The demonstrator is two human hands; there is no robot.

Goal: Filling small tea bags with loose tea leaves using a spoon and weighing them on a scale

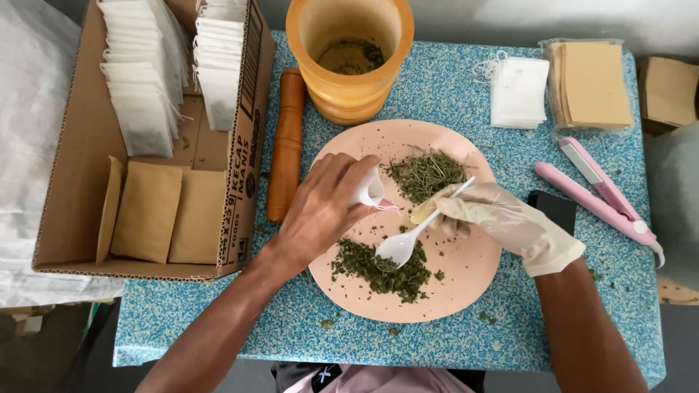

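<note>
A pink plate [466,291] is lying near the table's [451,87] front edge. A small white bag [368,191], mostly hidden, is being pinched by the bare left hand [320,211]; a white spoon [404,244] is being gripped by the gloved right hand [502,218] over the crushed green herbs [382,271].

We wear a thin whitish glove on our right hand [510,222], while our left hand [324,207] and both forearms are bare.

The scene is viewed by a single head-worn camera, aimed almost straight down from above and close in. The blue speckled table [451,94] is seen with its far edge at the top of the frame, and no second view is provided.
</note>
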